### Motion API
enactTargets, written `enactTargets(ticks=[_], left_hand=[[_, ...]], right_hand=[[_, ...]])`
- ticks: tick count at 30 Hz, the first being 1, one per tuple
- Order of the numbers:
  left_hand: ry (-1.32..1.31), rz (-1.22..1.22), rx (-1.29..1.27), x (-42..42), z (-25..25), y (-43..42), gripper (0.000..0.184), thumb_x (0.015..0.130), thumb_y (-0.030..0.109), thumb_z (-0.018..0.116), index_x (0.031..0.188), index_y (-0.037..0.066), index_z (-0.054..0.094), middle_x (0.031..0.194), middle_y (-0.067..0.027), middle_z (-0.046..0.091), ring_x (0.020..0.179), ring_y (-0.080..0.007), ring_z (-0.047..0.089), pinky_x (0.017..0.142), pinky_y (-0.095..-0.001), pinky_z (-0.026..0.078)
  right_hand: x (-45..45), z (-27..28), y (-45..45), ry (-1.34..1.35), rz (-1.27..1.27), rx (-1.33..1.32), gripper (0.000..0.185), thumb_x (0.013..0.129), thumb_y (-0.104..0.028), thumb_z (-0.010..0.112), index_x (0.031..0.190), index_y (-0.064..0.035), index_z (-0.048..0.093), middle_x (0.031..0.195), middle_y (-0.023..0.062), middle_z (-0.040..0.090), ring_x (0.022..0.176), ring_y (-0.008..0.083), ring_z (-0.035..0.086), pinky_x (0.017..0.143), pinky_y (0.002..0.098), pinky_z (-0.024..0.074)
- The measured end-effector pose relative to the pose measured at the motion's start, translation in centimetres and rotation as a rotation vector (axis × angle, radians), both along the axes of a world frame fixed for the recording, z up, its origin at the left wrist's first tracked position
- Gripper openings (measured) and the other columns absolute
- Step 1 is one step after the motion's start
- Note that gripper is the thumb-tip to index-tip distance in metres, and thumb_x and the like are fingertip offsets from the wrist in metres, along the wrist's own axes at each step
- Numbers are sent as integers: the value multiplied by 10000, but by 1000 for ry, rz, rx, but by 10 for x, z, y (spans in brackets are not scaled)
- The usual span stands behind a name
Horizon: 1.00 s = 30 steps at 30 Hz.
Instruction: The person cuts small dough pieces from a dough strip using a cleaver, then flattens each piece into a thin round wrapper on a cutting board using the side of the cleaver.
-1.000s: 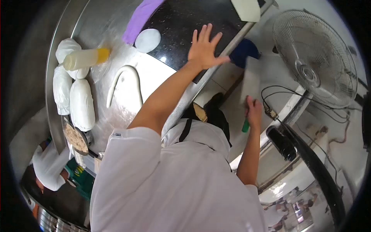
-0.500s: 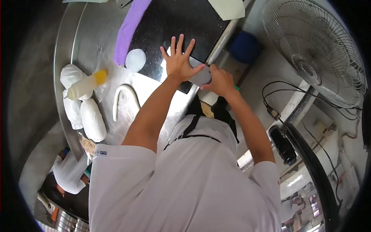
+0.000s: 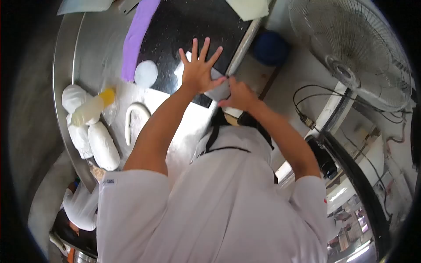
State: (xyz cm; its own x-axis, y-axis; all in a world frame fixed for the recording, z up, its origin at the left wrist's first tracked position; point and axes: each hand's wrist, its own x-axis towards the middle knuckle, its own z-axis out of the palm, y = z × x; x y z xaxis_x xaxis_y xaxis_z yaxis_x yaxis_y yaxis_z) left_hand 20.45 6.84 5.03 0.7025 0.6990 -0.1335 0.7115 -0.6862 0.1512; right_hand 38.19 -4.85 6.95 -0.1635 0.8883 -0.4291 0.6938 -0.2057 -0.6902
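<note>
My left hand (image 3: 199,72) lies palm down with its fingers spread. Its lower edge and thumb rest at a flat, wide grey blade (image 3: 218,90) near the edge of the black board (image 3: 175,37). My right hand (image 3: 240,95) is closed on the blade's tool from the right; the handle is hidden in the hand. A round white disc (image 3: 146,74) and a purple strip (image 3: 133,41) lie along the board's left side. Below them, a curved white dough rope (image 3: 128,122) lies on the metal table (image 3: 98,48).
White wrapped rolls (image 3: 104,147) lie at left under a bottle with a yellow cap (image 3: 87,111). A pale sheet (image 3: 251,8) is at the board's top right. A fan (image 3: 351,52), cables and a black bottle (image 3: 322,158) stand right. Another person (image 3: 82,208) is at lower left.
My right hand has brought the blade from the right, off the table's side, onto the board beside my left hand. My left hand has moved down the board and stays spread.
</note>
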Motion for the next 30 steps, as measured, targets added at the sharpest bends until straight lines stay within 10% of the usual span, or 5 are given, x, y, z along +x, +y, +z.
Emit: enactTargets(ticks=[23,30], left_hand=[[-168,-256,203,33,-11,87,971,754,814,656,1598,460,332,1725,-34,218,1558,-455,176,1051,-876,163],[-36,-375,-69,25,1,18,1083,664,817,722,1603,458,317,1742,-52,141,1577,-463,87,1062,-891,109]], right_hand=[[11,-24,48,-1,-137,249,820,689,-440,938,1190,35,495,972,307,689,930,484,706,784,541,563],[-34,-20,-49,-30,-296,-51,811,732,-429,908,1244,33,481,1060,307,697,999,476,696,860,526,551]])
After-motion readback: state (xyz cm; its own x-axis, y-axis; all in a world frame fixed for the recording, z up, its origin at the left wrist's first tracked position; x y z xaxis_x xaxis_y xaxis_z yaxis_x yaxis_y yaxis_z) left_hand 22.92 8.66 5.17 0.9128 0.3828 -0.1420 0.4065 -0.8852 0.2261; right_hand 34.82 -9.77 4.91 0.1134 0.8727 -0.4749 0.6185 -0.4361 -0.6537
